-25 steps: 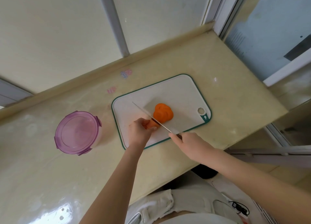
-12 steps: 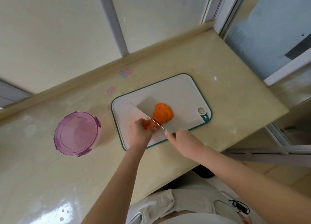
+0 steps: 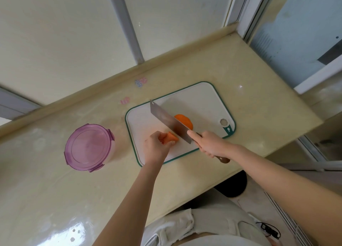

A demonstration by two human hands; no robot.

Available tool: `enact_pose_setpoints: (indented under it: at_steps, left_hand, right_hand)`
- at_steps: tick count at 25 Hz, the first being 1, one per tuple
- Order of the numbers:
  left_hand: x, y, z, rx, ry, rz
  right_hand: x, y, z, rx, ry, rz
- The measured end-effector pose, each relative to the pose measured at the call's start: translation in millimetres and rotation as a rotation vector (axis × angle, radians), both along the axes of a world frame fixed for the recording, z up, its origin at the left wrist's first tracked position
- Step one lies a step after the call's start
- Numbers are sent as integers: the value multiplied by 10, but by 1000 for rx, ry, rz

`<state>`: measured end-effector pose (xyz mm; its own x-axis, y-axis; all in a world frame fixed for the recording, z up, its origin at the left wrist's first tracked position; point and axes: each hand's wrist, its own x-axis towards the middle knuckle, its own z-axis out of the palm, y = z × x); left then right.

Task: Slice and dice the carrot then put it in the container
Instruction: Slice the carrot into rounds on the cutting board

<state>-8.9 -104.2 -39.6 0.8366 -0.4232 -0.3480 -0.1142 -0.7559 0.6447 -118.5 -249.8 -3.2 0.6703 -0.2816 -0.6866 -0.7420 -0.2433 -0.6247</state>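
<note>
Carrot stub (image 3: 171,137) and its cut slices (image 3: 185,121) both lie on the cutting board (image 3: 203,101), near the front edge of the counter (image 3: 240,70); entries run left to right. Container (image 3: 88,147): stands off the board toward the counter's left, purple lid (image 3: 87,144) on, same position as half a second ago. Left hand (image 3: 155,147): fingers curled over the carrot stub, pinning it to the board near the board's front-left corner; only a short orange end shows past the fingertips. Knife (image 3: 166,120): changed. Half a second ago it showed as a thin line, edge down at the stub; now its broad flat face is turned up toward the camera and stands between the stub and the slices, hiding part of the pile. Judgement: one stroke is finished and the blade is up for the next. Right hand (image 3: 209,144): wrapped around the knife's wooden handle, which overhangs the board's front edge. Task status, judged: slicing almost done, with dicing, opening the lid and the transfer not yet started.
</note>
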Motion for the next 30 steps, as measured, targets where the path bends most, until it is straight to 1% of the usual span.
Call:
enact_pose_setpoints:
  at_steps: [3, 5, 7, 12, 16, 21, 27, 30]
  left_hand:
    - [-7, 12, -30, -44, 11, 21]
    - [-29, 20, -41, -72, 15, 29]
    - [-50, 30, -47, -91, 2, 17]
    - [-107, 56, -47, -152, -5, -16]
    - [-154, 62, -61, -181, 10, 33]
    - [-154, 27, -57, -163, 14, 74]
    - [-142, 23, -72, -122, -21, 63]
    - [-127, 9, -83, -103, -15, 70]
  right_hand:
    - [-16, -18, 62, 69, -28, -123]
    - [-43, 17, 117, 94, -53, -168]
    - [-86, 71, 169, 64, -74, -150]
    - [-217, 226, 246, -87, -90, -22]
    - [-296, 295, 249, -113, -79, -2]
    - [-340, 322, 270, -149, -73, 17]
    - [-322, 455, 222, -288, -8, 91]
    - [-248, 502, 224, -324, 6, 104]
